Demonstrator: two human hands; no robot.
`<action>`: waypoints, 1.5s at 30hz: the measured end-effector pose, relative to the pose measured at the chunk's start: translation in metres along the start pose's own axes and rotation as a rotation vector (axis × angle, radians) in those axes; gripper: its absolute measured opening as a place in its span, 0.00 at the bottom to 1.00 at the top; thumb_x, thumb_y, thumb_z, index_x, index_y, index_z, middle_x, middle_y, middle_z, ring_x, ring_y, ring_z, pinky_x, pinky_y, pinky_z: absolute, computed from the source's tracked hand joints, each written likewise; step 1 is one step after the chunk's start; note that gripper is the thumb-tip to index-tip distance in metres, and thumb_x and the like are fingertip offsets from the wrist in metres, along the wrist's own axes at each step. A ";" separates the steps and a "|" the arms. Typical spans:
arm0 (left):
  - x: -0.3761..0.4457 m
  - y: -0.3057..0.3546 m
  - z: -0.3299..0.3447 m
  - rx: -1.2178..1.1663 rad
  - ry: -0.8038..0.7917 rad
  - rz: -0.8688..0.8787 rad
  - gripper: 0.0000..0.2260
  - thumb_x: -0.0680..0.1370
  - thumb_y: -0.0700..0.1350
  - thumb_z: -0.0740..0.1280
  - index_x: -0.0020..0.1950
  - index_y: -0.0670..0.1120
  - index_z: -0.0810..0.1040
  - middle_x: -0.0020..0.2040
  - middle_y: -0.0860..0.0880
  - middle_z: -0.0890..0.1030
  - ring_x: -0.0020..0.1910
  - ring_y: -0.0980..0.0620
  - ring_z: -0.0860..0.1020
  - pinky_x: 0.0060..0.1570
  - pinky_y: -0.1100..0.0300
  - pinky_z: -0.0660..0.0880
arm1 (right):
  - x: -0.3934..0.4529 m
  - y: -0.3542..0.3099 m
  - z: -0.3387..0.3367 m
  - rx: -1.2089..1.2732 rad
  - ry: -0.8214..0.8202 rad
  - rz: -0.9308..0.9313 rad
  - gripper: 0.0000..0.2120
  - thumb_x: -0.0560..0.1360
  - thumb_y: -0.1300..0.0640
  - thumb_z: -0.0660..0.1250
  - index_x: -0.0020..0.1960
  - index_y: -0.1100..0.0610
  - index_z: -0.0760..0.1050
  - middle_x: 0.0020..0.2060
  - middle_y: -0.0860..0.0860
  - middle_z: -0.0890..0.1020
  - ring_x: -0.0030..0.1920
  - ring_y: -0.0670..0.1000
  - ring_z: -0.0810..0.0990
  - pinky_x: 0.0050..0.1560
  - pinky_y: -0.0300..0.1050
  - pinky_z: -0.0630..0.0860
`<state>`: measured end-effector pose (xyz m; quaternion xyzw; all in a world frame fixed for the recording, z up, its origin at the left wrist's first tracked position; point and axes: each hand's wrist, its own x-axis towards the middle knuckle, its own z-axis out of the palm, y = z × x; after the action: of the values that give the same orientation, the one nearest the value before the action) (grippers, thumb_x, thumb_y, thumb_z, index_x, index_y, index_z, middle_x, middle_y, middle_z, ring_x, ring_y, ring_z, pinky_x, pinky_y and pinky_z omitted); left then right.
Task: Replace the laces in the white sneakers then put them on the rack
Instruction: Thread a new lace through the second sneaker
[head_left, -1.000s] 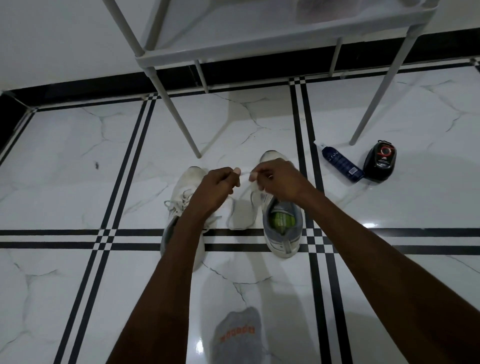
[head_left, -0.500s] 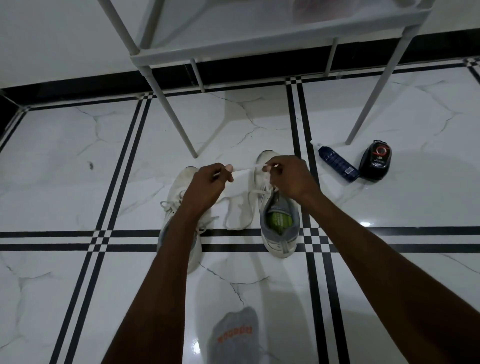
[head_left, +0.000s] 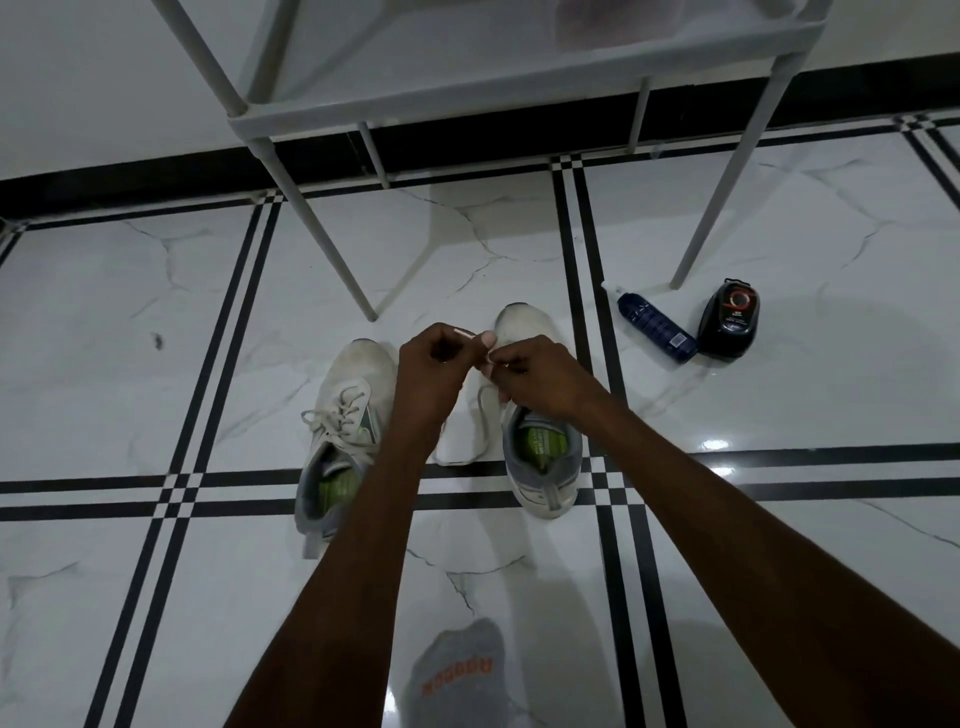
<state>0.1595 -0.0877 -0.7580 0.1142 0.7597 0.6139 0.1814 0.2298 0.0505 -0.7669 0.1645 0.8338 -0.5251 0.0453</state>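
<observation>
Two white sneakers stand side by side on the tiled floor, toes pointing away from me. The left sneaker (head_left: 347, 415) still has its lace threaded. The right sneaker (head_left: 540, 457) shows a green insole, and my right hand covers its tongue. A white lace (head_left: 467, 447) hangs in a loop between the shoes down to the floor. My left hand (head_left: 434, 364) and my right hand (head_left: 540, 376) both pinch this lace, close together above the gap between the shoes. The grey rack (head_left: 467, 98) stands just beyond.
A dark blue spray bottle (head_left: 655, 327) lies on the floor to the right, next to a black polish container (head_left: 728, 319). The rack's legs (head_left: 322, 239) come down just behind the shoes. My grey sock (head_left: 457, 675) shows at the bottom.
My hands drew apart along the lace, then came close together again above the gap between the shoes. The view shifted slightly.
</observation>
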 end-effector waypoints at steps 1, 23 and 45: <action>-0.001 -0.001 0.004 -0.058 0.013 -0.038 0.11 0.75 0.45 0.77 0.45 0.38 0.80 0.39 0.48 0.85 0.37 0.58 0.80 0.36 0.66 0.72 | -0.001 0.002 -0.004 0.025 -0.022 0.031 0.11 0.79 0.53 0.67 0.59 0.54 0.82 0.38 0.52 0.86 0.39 0.45 0.84 0.46 0.38 0.78; 0.022 0.001 -0.009 0.300 0.197 0.284 0.04 0.79 0.41 0.68 0.50 0.44 0.82 0.44 0.51 0.85 0.42 0.60 0.81 0.44 0.68 0.76 | -0.026 0.040 -0.023 -0.230 0.211 0.072 0.06 0.72 0.57 0.73 0.47 0.59 0.84 0.42 0.52 0.86 0.44 0.49 0.83 0.47 0.43 0.80; -0.005 -0.015 0.047 1.058 -0.168 0.377 0.07 0.70 0.55 0.73 0.41 0.53 0.84 0.46 0.55 0.78 0.53 0.50 0.73 0.43 0.54 0.48 | -0.027 0.049 -0.050 0.561 -0.044 0.490 0.13 0.76 0.59 0.72 0.57 0.65 0.81 0.50 0.59 0.85 0.48 0.51 0.82 0.58 0.50 0.81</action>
<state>0.1848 -0.0508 -0.7803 0.3716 0.9132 0.1604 0.0465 0.2762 0.1080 -0.7805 0.3540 0.5922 -0.7101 0.1406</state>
